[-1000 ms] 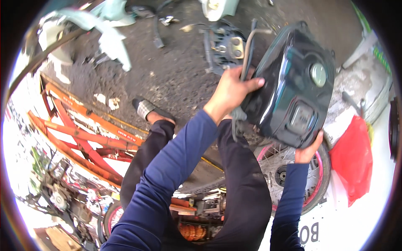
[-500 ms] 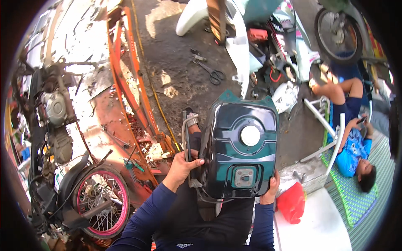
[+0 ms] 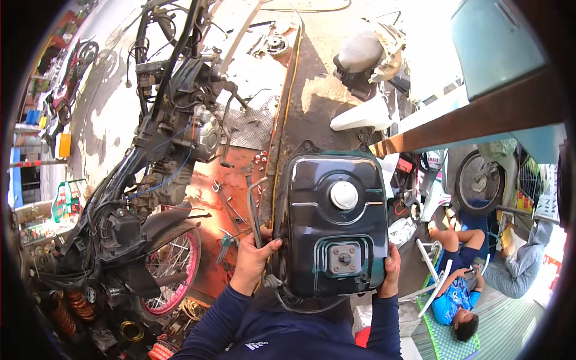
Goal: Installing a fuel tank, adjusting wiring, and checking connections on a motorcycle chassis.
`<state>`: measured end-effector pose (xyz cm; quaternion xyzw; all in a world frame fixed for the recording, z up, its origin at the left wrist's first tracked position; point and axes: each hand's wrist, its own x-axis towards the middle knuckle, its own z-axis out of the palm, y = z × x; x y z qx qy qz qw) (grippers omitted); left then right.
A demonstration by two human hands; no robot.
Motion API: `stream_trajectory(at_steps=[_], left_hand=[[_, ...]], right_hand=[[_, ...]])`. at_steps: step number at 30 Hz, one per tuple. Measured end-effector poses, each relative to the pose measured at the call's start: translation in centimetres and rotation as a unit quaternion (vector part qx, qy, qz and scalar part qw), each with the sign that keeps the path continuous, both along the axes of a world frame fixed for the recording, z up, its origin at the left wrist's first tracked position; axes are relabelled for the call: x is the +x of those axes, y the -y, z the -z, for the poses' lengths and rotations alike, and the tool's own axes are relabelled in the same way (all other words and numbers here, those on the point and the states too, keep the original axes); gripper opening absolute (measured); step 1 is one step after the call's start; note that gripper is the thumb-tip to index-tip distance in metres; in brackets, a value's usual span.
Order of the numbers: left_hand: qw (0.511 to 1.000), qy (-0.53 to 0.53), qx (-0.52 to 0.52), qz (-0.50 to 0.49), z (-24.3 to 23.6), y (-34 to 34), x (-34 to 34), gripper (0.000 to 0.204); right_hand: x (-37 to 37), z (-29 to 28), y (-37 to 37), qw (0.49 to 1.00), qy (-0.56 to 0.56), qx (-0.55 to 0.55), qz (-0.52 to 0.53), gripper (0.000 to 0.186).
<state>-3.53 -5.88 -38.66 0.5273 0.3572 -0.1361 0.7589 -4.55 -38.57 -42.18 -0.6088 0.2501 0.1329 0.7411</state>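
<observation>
Between my two hands I carry a glossy black motorcycle fuel tank [image 3: 318, 225], its top side facing me. A round silver cap [image 3: 344, 195] sits in its upper part, and a square metal plate [image 3: 345, 258] with a small fitting is bolted lower down. My left hand [image 3: 254, 258] is closed on the tank's left edge, thumb on top. Grey hoses [image 3: 254, 204] run up beside that hand and loop under the tank's lower edge. My right hand [image 3: 390, 273] grips the lower right edge; its fingers are partly hidden behind the tank.
A stripped motorcycle frame with engine [image 3: 204, 135] stands at left, with a pink-rimmed wheel [image 3: 180, 276] below. Tools lie on the orange lift platform [image 3: 210, 180]. A brown post [image 3: 468, 114] crosses at upper right. One person [image 3: 456, 300] lies on a green mat; another [image 3: 522, 264] sits beyond.
My view has swung toward the left and farther out, bringing the motorcycle frame and engine closer to the middle. The fuel tank stays in both hands, now looking darker and less green.
</observation>
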Motion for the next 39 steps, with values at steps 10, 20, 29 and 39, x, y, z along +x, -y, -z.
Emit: stream_trajectory(at_steps=[10, 20, 29, 39], left_hand=[[0.991, 0.091, 0.075, -0.065, -11.7, -4.7, 10.9, 0.036], [0.944, 0.276, 0.106, -0.144, -21.4, -12.3, 24.5, 0.045], [0.917, 0.323, 0.211, -0.100, -27.9, -23.6, 37.6, 0.029], [0.894, 0.334, 0.301, -0.006, -32.6, -35.3, 53.3, 0.043]], right_hand=[[18.8, -10.9, -5.5, 0.984, 0.106, 0.021, -0.145, 0.101], [38.0, -22.5, -14.3, 0.953, 0.187, 0.077, -0.225, 0.097], [50.6, -28.7, -25.8, 0.928, 0.285, 0.101, -0.217, 0.059], [63.9, -29.6, -36.3, 0.870, 0.358, 0.170, -0.292, 0.066]])
